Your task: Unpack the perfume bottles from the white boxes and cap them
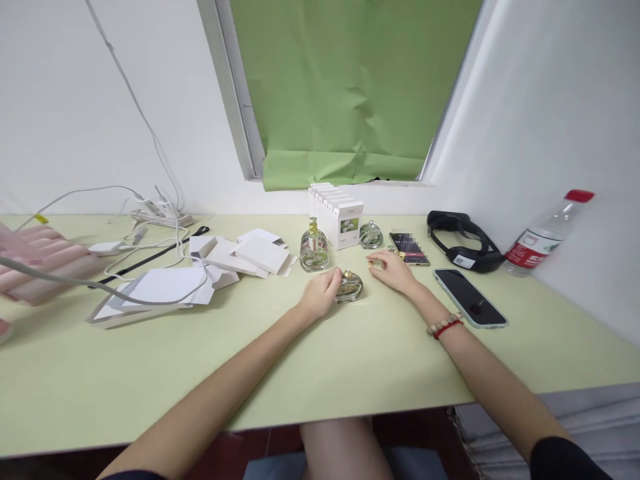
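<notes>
My left hand [320,293] is closed round the left side of a clear glass perfume bottle [351,288], which stands on the table with a gold nozzle on top. To the right of it, my right hand [393,270] pinches a small clear cap [376,265] with a gold-coloured part, just above the table. Beyond my left hand stands a row of glass perfume bottles [314,257] with gold tops. Another glass bottle [371,235] sits behind my right hand, beside a row of white boxes [345,227] with a green picture on the front.
White flattened boxes [263,253] and a white tray-like box [160,287] lie at the left, among cables and a power strip [163,217]. At the right are a lit phone [410,250], a dark phone [470,298], a black headset [465,243] and a plastic bottle [543,243].
</notes>
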A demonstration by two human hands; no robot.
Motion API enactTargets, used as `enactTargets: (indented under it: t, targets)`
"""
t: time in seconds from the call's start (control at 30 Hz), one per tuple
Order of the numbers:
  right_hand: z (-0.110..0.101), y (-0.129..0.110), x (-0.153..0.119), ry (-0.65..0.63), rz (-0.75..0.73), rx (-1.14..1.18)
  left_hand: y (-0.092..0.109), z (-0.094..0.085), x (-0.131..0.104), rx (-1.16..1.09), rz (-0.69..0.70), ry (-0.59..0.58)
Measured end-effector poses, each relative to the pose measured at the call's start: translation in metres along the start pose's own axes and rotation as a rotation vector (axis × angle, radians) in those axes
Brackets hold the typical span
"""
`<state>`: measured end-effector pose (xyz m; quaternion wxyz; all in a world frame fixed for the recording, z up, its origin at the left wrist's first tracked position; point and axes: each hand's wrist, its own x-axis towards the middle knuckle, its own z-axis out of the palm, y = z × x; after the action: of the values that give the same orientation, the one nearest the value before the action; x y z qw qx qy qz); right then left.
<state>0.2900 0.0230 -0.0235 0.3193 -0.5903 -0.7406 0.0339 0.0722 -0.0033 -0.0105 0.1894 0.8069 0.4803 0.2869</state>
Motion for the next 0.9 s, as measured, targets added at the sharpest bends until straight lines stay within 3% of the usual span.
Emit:
enactTargets:
  t: [0.1, 0.27, 0.4, 0.57, 0.77, 0.9]
  targets:
    - [0.004, 0.001, 0.001, -0.029, -0.054, 0.0, 0.001, -0.001, -0.001, 0.001, 0.003, -0.002]
    - [0.003, 0.002, 0.001, -0.028, 0.079, 0.061, 0.002, -0.001, -0.001, -0.015, 0.003, 0.001]
    - [0.002, -0.003, 0.002, 0.065, 0.134, 0.172, 0.001, -0.001, 0.0, -0.018, 0.004, 0.004]
    - [0.009, -0.022, 0.003, 0.2, 0.136, 0.532, -0.001, 0.0, 0.0, -0.027, 0.007, 0.001]
    - [0.018, -0.056, -0.002, -0.007, 0.264, 0.958, -0.003, 0.001, 0.0, -0.055, 0.03, -0.009]
    - [0.02, -0.066, -0.004, -0.027, 0.388, 1.147, -0.004, 0.001, 0.001, -0.058, 0.037, -0.004]
